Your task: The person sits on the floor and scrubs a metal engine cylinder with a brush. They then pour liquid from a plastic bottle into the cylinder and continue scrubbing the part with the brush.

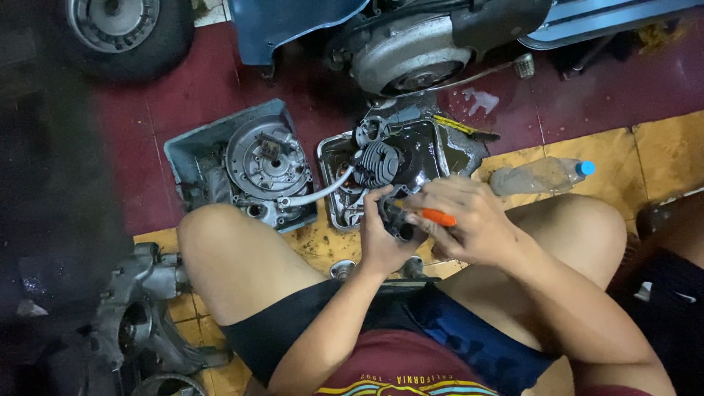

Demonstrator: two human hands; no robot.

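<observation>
My left hand (378, 235) grips a small dark engine part (396, 218) between my knees. My right hand (466, 220) holds an orange-handled tool (434, 217) whose tip meets that part. Both hands hover over the near edge of a metal tray (334, 158) of dark oily liquid. In the tray lie a finned cylinder (380, 163) and other engine pieces. A white hose (315, 195) runs from the tray toward the left.
A blue tray (187, 147) holding a round engine plate (264, 158) sits left of the metal tray. A plastic bottle with blue cap (543, 174) lies right. An engine casing (139, 301) rests bottom left. A scooter's engine (411, 55) and wheel (121, 29) stand beyond. Another person's leg (671, 235) shows right.
</observation>
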